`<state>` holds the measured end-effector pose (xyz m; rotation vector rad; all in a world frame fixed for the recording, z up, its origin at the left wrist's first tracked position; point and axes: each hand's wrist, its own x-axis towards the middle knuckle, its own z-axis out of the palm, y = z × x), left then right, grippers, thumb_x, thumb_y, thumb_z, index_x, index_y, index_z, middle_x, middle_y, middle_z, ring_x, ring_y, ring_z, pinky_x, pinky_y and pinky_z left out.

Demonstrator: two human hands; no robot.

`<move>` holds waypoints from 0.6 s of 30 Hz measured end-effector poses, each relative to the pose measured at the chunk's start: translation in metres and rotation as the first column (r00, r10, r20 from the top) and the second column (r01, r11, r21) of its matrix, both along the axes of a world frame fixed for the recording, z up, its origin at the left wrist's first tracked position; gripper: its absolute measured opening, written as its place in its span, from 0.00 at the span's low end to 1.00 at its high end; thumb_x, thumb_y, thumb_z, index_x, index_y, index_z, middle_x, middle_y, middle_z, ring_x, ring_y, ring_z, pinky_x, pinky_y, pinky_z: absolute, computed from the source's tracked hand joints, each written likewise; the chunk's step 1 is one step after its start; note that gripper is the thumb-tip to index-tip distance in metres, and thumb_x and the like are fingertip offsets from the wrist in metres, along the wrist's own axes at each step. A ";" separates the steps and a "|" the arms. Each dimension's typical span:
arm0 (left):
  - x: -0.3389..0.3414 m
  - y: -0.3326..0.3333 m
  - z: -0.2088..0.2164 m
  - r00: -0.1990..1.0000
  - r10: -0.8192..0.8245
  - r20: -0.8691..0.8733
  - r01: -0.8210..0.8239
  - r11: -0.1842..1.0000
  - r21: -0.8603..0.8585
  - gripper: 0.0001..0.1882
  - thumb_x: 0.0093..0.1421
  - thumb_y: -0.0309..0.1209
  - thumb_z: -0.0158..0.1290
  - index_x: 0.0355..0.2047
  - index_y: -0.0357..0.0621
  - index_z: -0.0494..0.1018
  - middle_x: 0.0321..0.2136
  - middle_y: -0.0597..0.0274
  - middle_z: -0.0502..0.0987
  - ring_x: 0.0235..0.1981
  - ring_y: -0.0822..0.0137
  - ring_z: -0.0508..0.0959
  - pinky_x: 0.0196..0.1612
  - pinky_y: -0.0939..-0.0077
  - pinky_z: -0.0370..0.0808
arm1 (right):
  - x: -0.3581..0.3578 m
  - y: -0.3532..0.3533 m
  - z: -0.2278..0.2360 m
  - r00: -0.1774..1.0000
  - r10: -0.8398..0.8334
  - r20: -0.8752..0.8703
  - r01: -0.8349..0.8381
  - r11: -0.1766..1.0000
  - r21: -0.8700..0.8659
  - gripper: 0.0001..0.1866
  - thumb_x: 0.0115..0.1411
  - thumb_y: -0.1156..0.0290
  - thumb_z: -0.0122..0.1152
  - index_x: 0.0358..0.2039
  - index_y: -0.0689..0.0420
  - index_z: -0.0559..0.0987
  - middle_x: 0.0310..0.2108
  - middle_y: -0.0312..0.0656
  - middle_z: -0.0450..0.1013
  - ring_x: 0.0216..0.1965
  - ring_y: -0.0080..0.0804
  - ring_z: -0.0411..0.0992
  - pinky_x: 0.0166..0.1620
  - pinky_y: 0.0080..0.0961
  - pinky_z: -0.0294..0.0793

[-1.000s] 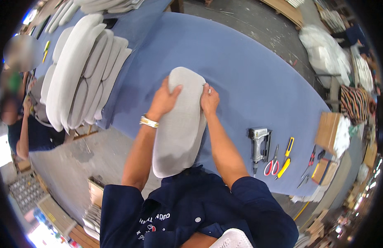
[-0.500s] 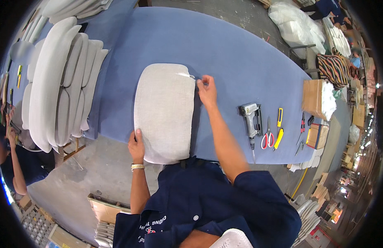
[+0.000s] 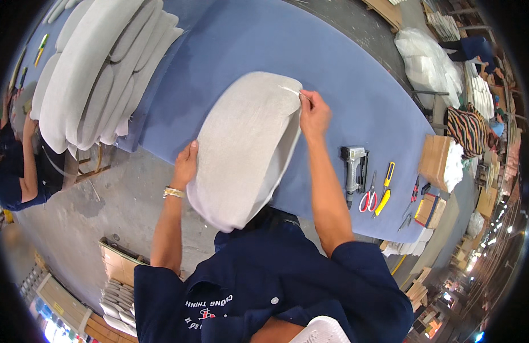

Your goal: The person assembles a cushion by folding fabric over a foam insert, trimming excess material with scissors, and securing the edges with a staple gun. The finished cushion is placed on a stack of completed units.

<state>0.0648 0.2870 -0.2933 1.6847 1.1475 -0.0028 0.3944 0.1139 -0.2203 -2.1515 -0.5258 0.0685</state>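
Note:
A light grey fabric-covered cushion (image 3: pixel 241 143) is tilted over the near edge of the blue table, its right side raised so that a paler underside shows. My left hand (image 3: pixel 186 164) grips its left edge, thumb on top and fingers hidden underneath. At the far right corner, my right hand (image 3: pixel 315 114) is closed in a pinch on a thin white strip (image 3: pixel 290 90) that lies across the fabric there. Whether these fingers also hold the cushion's edge is hard to make out.
On the blue table (image 3: pixel 344 97) lie a staple gun (image 3: pixel 354 171), red-handled scissors (image 3: pixel 368 200) and yellow cutters (image 3: pixel 383 203). Similar grey cushions (image 3: pixel 99 74) are stacked at left, beside a co-worker's arm (image 3: pixel 29 154). A cardboard box (image 3: pixel 435 160) stands at the right edge.
The cushion has turned clockwise and its right side has lifted off the table. My right hand has moved right with the corner and now pinches the white strip. The view has shifted too.

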 end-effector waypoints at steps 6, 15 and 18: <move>-0.007 -0.020 0.013 0.887 -0.459 -0.055 0.421 0.851 -0.314 0.28 0.74 0.52 0.44 0.54 0.40 0.79 0.44 0.38 0.82 0.46 0.41 0.82 0.52 0.58 0.76 | -0.046 -0.084 0.074 0.999 -0.032 0.016 0.033 0.994 -0.106 0.06 0.63 0.72 0.65 0.38 0.57 0.85 0.30 0.45 0.79 0.29 0.37 0.77 0.34 0.31 0.74; 0.166 -0.057 0.139 0.726 -0.483 0.490 0.631 0.751 -0.194 0.37 0.70 0.42 0.57 0.73 0.41 0.58 0.70 0.48 0.66 0.69 0.55 0.67 0.69 0.62 0.65 | -0.084 -0.093 0.081 0.979 -0.014 -0.204 0.056 0.979 0.198 0.06 0.62 0.74 0.65 0.38 0.60 0.82 0.34 0.43 0.75 0.32 0.33 0.78 0.36 0.30 0.78; 0.207 -0.060 0.161 0.488 -0.732 0.475 0.841 0.539 -0.033 0.48 0.64 0.41 0.63 0.76 0.42 0.49 0.75 0.46 0.55 0.75 0.52 0.57 0.72 0.59 0.59 | -0.081 -0.091 0.090 0.967 -0.026 -0.255 0.073 0.982 0.176 0.06 0.61 0.72 0.65 0.36 0.60 0.79 0.33 0.43 0.74 0.31 0.36 0.78 0.36 0.33 0.78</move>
